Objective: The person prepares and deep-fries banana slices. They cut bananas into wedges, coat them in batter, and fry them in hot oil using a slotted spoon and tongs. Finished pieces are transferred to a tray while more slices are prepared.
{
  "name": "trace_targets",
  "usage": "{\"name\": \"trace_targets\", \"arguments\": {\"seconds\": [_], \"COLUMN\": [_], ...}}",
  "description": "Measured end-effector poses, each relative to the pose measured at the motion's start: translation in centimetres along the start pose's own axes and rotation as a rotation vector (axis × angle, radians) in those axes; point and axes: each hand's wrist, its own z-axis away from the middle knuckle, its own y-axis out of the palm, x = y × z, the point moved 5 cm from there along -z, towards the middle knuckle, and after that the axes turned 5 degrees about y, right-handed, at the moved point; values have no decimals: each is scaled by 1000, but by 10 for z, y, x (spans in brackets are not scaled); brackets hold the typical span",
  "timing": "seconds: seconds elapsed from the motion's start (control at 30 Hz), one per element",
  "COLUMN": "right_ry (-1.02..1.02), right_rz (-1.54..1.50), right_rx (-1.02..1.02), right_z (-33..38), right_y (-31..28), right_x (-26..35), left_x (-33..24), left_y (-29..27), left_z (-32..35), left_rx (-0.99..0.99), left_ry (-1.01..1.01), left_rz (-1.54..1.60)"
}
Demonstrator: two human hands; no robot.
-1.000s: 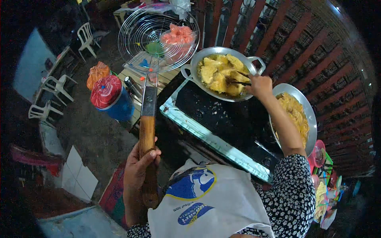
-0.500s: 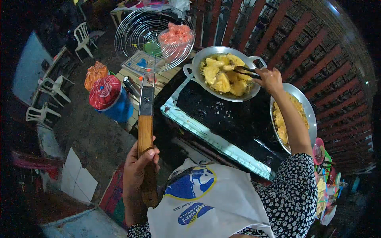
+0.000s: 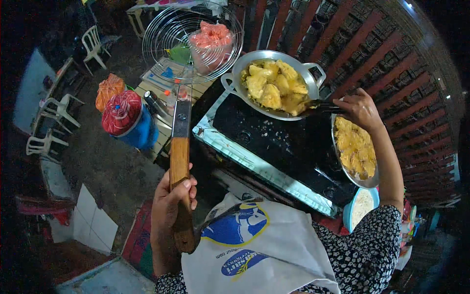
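A silvery spiral-wire strainer (image 3: 181, 117), brown handle (image 3: 179, 157) clasped in the left hand (image 3: 172, 198), is left of the grey wok (image 3: 253, 104) holding lumpy, golden food pieces (image 3: 270, 96); the right hand (image 3: 361, 111) grips a slender dark utensil (image 3: 327, 105) at its rim.

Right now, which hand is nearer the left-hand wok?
Right. The right hand is just right of the wok, holding a dark utensil that reaches its rim. The left hand is farther off, below and to the left, gripping a wire strainer by its handle.
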Motion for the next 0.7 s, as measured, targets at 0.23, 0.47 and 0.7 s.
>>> {"name": "trace_targets", "arguments": {"seconds": [0.23, 0.47, 0.7], "right_ry": [131, 359, 394], "right_rz": [-97, -216, -244], "right_rx": [147, 203, 251], "right_z": [-8, -11, -19], "right_y": [29, -3, 13], "right_x": [6, -13, 19], "left_x": [-2, -3, -10], "left_y": [3, -5, -2], "left_z": [0, 8, 8], "left_rx": [17, -14, -23], "left_ry": [-20, 11, 35], "left_rz": [-6, 15, 22]}}
